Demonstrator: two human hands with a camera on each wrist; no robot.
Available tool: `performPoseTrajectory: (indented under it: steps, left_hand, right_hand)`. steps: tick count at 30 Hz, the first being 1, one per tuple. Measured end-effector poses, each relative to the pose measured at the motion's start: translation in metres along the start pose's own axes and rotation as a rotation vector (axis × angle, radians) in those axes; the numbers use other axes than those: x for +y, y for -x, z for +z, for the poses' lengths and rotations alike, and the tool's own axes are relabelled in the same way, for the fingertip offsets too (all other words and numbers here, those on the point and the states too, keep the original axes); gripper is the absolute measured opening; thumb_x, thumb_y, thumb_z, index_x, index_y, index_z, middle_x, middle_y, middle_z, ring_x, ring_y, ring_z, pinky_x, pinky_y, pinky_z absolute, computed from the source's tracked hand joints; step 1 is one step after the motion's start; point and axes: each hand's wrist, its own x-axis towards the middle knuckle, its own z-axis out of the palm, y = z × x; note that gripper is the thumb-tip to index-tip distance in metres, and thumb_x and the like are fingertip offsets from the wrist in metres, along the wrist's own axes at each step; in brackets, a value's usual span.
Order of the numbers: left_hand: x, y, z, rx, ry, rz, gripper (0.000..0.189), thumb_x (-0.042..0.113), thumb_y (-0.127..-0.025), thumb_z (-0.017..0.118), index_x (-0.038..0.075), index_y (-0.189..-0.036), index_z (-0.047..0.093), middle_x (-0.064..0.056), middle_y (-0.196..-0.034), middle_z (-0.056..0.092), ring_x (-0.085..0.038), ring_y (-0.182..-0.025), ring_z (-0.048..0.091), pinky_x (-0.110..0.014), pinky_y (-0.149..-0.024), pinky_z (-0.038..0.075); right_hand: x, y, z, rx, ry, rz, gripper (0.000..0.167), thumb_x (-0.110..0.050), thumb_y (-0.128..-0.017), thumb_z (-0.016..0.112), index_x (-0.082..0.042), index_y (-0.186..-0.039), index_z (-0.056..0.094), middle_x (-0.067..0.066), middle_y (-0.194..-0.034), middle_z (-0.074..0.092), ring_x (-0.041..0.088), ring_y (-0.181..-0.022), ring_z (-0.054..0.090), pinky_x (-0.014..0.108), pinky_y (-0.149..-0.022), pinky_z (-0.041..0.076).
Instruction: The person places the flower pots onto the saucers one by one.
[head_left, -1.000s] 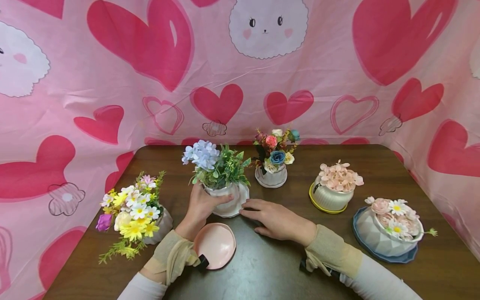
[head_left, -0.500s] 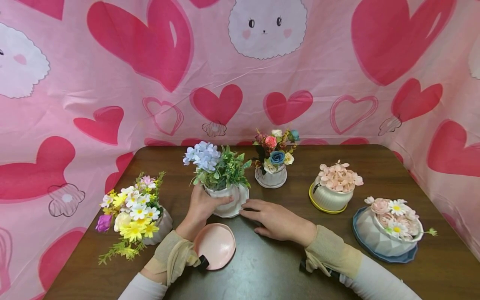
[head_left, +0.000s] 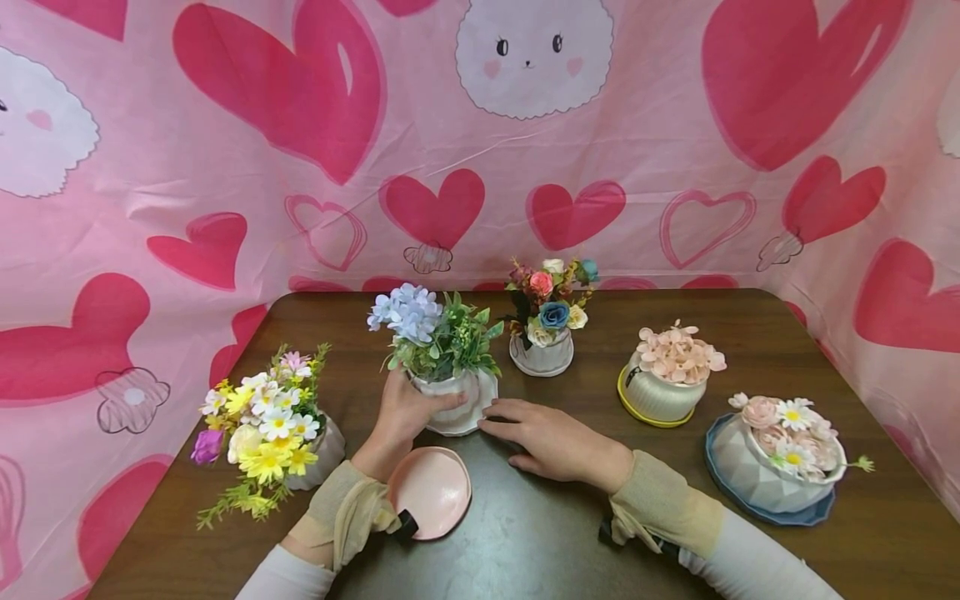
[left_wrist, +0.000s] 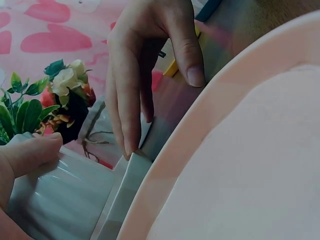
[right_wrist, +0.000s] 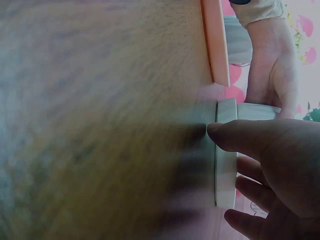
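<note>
My left hand (head_left: 399, 412) grips a white flower pot (head_left: 448, 387), thumb across its front; the far fingers are hidden. Pale blue hydrangea (head_left: 408, 312) and green leaves fill the pot. Under it sits a white saucer (head_left: 486, 406), its wavy rim showing to the right. At that rim rest the fingertips of my right hand (head_left: 558, 440), fingers lightly bent and thumb held apart. The left wrist view has these fingertips right on the edge of the saucer (left_wrist: 131, 182). A pink saucer (head_left: 431, 492) lies just below my left wrist.
Yellow and white flowers in a white pot (head_left: 321, 457) stand at left. Behind is a pot of mixed roses (head_left: 542, 358). On the right are a ribbed pot (head_left: 666, 395) on a yellow saucer and a faceted pot (head_left: 765, 475) on a blue saucer (head_left: 723, 471).
The potted hydrangea has shifted very slightly to the right under my left hand. Both hands otherwise keep their places.
</note>
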Motion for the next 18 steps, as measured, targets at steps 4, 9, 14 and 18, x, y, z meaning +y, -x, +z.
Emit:
performPoseTrajectory:
  steps: [4, 9, 14, 18]
  left_hand:
    - [-0.0008, -0.0003, 0.0002, -0.006, 0.010, 0.009, 0.095, -0.002, -0.056, 0.092, 0.015, -0.139, 0.048, -0.007, -0.138, 0.058, -0.024, -0.131, 0.050, -0.040, -0.116, 0.034]
    - [-0.0007, 0.0004, 0.0005, -0.011, 0.012, 0.008, 0.095, -0.003, -0.056, 0.092, 0.015, -0.139, 0.048, -0.007, -0.138, 0.058, -0.023, -0.130, 0.050, -0.040, -0.116, 0.034]
    - [-0.0006, 0.0012, 0.0006, -0.018, 0.014, 0.005, 0.096, -0.003, -0.056, 0.092, 0.016, -0.139, 0.048, -0.007, -0.138, 0.058, -0.023, -0.130, 0.050, -0.040, -0.115, 0.035]
    - [-0.0016, 0.0011, 0.0009, -0.019, 0.015, -0.005, 0.095, -0.003, -0.057, 0.092, 0.016, -0.139, 0.047, -0.007, -0.138, 0.058, -0.023, -0.130, 0.050, -0.039, -0.115, 0.035]
  right_hand:
    - [-0.0001, 0.0002, 0.0000, -0.001, 0.001, 0.002, 0.061, -0.027, -0.089, 0.073, -0.016, -0.144, 0.051, 0.008, -0.148, 0.049, 0.023, -0.138, 0.046, 0.038, -0.112, 0.042]
    - [0.0002, -0.0001, 0.0000, -0.011, -0.004, 0.007, 0.061, -0.026, -0.089, 0.073, -0.016, -0.145, 0.051, 0.008, -0.149, 0.049, 0.024, -0.139, 0.046, 0.039, -0.112, 0.042]
    - [0.0003, -0.0006, 0.0000, -0.026, -0.011, 0.019, 0.060, -0.027, -0.090, 0.071, -0.018, -0.146, 0.049, 0.007, -0.150, 0.047, 0.023, -0.140, 0.044, 0.038, -0.113, 0.042]
    - [0.0004, -0.0009, -0.0003, -0.032, -0.013, 0.023, 0.060, -0.027, -0.091, 0.071, -0.018, -0.146, 0.049, 0.006, -0.151, 0.047, 0.023, -0.141, 0.044, 0.038, -0.113, 0.042]
